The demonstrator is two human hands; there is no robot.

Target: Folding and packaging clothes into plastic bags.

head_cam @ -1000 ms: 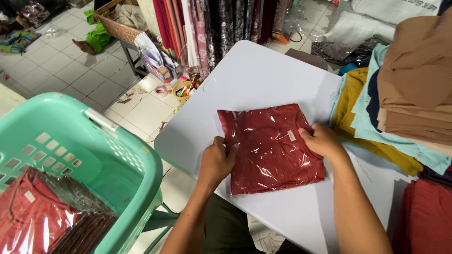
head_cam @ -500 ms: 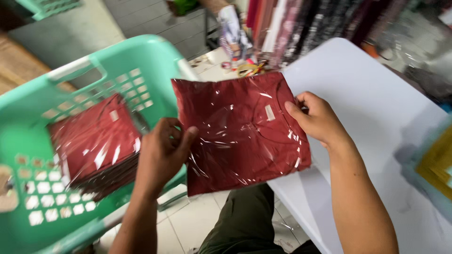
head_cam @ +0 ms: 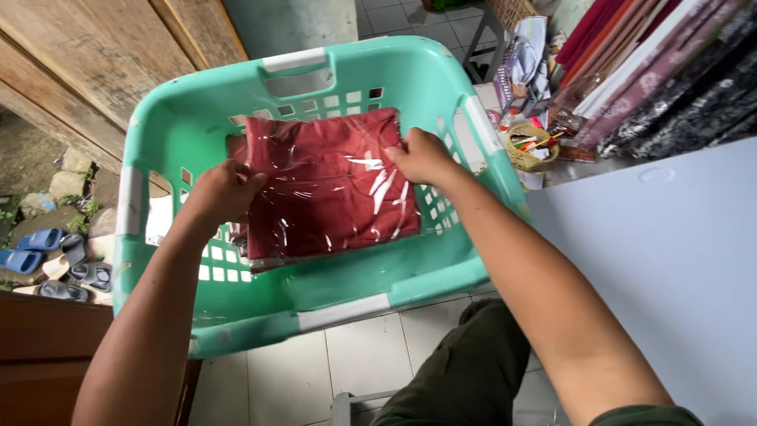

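Both hands — left hand and right hand — clamp opposite edges of the bagged maroon garment, holding it flat inside the green laundry basket — level, apparently so it settles squarely on the packet beneath.

Bright, even daylight; glare streaks the plastic wrap (edges slightly warped); mostly sharp.

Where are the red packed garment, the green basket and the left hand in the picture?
red packed garment [head_cam: 331,189], head view, middle of its plastic wrap.
green basket [head_cam: 355,288], head view, near wall.
left hand [head_cam: 225,192], head view, back of the hand.
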